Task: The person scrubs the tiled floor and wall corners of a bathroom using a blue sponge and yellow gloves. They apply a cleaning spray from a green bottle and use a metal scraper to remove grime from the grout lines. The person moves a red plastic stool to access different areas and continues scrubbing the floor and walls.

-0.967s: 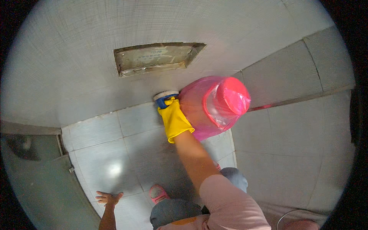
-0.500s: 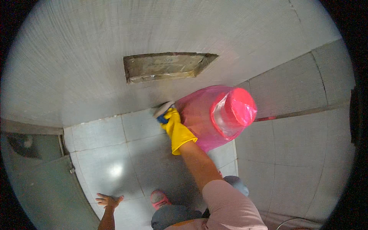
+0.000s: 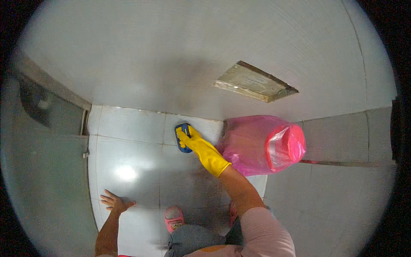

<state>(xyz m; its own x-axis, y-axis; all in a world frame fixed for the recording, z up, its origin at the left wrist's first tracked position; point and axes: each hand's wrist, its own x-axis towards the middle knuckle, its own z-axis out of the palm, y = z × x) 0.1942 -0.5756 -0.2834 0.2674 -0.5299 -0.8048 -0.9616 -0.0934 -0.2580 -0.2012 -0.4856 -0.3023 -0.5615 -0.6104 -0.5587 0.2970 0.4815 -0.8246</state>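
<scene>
My right hand (image 3: 190, 137), in a yellow rubber glove, grips the handle of a blue scrub brush (image 3: 184, 149). The brush lies flat on the pale floor tiles (image 3: 128, 147), a short way out from the wall. Beside the gloved wrist stands a bin-like container (image 3: 250, 143) wrapped in pink translucent plastic, with a bright pink top. My bare left hand (image 3: 118, 202) is at the lower left with its fingers spread, holding nothing. Whether its palm presses on the tiles, I cannot tell.
The grey wall (image 3: 141, 77) ahead has a rectangular recess (image 3: 257, 81) low down. A frosted glass door (image 3: 47, 184) bounds the left side. A grey tiled surface (image 3: 329, 192) lies to the right. My foot in a pink slipper (image 3: 174, 220) is near the bottom.
The brush, tilted against the wall's foot beside the pink container before, now lies flat on the tiles, farther from both. My left hand stays spread. The whole view has turned and shifted.
</scene>
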